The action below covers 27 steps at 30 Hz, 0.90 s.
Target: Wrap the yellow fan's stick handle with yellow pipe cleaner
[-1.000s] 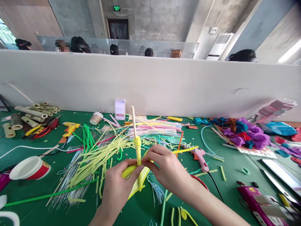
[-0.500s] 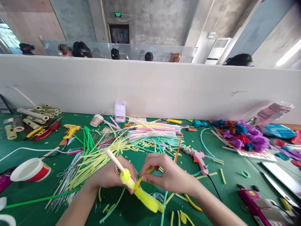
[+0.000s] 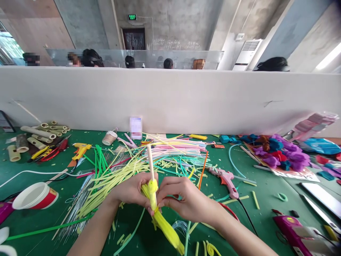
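Both my hands meet low in the middle of the green table. My left hand is closed around a thin wooden stick that points up and away from me. A yellow pipe cleaner is wound on the stick and runs down toward me as a fuzzy bundle. My right hand pinches this yellow pipe cleaner close to the stick, fingertips touching the left hand's.
Heaps of yellow, green and pink pipe cleaners lie behind my hands. A pink glue gun is to the right, a yellow glue gun and bamboo tubes to the left, a red paper cup near left. A white partition backs the table.
The stick swung from upright to tilted left, then back near upright. My hands dropped lower toward the table and my right hand closed in again on the yellow winding.
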Tool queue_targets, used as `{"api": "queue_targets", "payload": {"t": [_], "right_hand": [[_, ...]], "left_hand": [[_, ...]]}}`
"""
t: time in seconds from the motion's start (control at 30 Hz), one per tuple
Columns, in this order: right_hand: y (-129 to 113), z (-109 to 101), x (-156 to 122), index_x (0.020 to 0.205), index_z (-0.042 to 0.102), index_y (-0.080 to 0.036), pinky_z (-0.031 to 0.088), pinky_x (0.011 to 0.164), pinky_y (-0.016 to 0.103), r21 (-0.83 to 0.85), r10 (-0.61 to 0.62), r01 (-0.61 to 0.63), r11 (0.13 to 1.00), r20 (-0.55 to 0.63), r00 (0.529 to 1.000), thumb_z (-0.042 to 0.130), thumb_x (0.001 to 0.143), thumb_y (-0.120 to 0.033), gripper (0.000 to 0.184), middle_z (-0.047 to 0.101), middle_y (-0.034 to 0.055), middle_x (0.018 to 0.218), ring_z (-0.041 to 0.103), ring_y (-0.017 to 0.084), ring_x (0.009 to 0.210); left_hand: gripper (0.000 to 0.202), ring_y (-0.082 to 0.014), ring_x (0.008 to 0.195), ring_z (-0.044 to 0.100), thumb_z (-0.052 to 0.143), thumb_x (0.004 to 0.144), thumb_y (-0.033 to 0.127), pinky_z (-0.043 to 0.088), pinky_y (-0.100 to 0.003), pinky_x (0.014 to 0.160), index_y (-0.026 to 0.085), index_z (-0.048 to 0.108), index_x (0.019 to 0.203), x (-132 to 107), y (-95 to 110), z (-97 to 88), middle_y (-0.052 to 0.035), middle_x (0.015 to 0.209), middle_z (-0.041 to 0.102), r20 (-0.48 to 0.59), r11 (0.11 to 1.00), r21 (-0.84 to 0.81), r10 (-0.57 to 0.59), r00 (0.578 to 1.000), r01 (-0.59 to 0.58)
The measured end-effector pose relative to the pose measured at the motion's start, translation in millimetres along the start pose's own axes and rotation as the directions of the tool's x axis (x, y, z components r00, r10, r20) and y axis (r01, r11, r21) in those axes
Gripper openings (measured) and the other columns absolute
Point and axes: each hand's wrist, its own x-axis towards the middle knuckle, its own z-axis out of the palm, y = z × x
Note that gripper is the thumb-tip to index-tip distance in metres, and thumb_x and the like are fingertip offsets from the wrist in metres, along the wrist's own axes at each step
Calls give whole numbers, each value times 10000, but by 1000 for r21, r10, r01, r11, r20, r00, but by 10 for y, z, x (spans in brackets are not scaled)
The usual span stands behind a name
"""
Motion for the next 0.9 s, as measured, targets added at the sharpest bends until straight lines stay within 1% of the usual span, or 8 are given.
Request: {"api": "queue_targets", "payload": {"t": [0.1, 0.23, 0.37, 0.43, 0.53, 0.73, 0.8, 0.9], "right_hand": [[64, 4, 34, 866, 749, -226, 546, 740, 259, 13, -19, 20, 1000, -58, 998, 625, 913, -125, 166, 712, 7, 858, 674, 145, 810], [141, 43, -13, 843, 706, -203, 530, 694, 275, -11, 33, -36, 999, -204, 978, 632, 901, -145, 111, 697, 18, 811, 645, 155, 758], [254, 161, -105, 861, 691, -192, 492, 615, 254, -23, 89, -104, 994, -357, 930, 614, 914, -185, 94, 663, 31, 814, 611, 148, 713], [315, 238, -126, 856, 683, -189, 465, 558, 242, -21, 120, -143, 989, -439, 891, 617, 913, -207, 89, 650, 30, 800, 583, 135, 654], [365, 337, -127, 867, 677, -188, 465, 541, 239, -37, 120, -164, 986, -530, 839, 618, 916, -217, 82, 653, 36, 806, 591, 136, 650], [343, 402, -132, 904, 699, -182, 513, 575, 247, -90, 55, -139, 986, -610, 790, 605, 928, -182, 97, 675, 48, 821, 639, 148, 691], [341, 395, -147, 881, 705, -177, 513, 558, 243, -92, 60, -152, 984, -631, 774, 614, 919, -174, 99, 678, 48, 808, 635, 145, 666], [329, 328, -184, 880, 732, -177, 512, 547, 240, -90, 70, -159, 983, -620, 782, 634, 906, -170, 101, 691, 47, 800, 635, 143, 654]], "left_hand": [[424, -178, 655, 677, 878, 595, 419, 529, -257, 575, 202, 542, 734, 131, 83, -73, 24, 693, 651, -2, 991, 125, 52, 999, -51], [462, -205, 849, 650, 908, 529, 422, 544, -306, 760, 194, 602, 789, 259, 89, -146, -10, 878, 651, -81, 951, 276, 167, 983, -138], [605, -259, 1083, 609, 911, 547, 408, 501, -376, 961, 214, 629, 1046, 227, 5, -86, -58, 1119, 644, -409, 884, 459, 298, 862, -88], [485, -254, 1041, 636, 856, 654, 414, 516, -368, 937, 207, 645, 1038, 167, -7, 10, -59, 1073, 674, -526, 902, 432, 264, 809, -13], [225, -233, 919, 689, 692, 849, 413, 550, -334, 855, 197, 699, 912, 48, 52, 229, -51, 914, 726, -518, 954, 299, 130, 845, 36], [423, -267, 1180, 637, 710, 838, 422, 517, -349, 994, 232, 674, 1213, -94, 36, 805, -93, 1275, 681, -629, 954, 296, 151, 762, 55], [582, -295, 1210, 618, 790, 755, 412, 524, -369, 991, 215, 618, 1275, -45, -65, 930, -115, 1319, 650, -713, 936, 348, 229, 663, 52], [317, -258, 1049, 686, 683, 863, 403, 553, -340, 904, 211, 670, 1115, 65, -166, 956, -92, 1144, 719, -772, 943, 330, 240, 589, 47]]}}
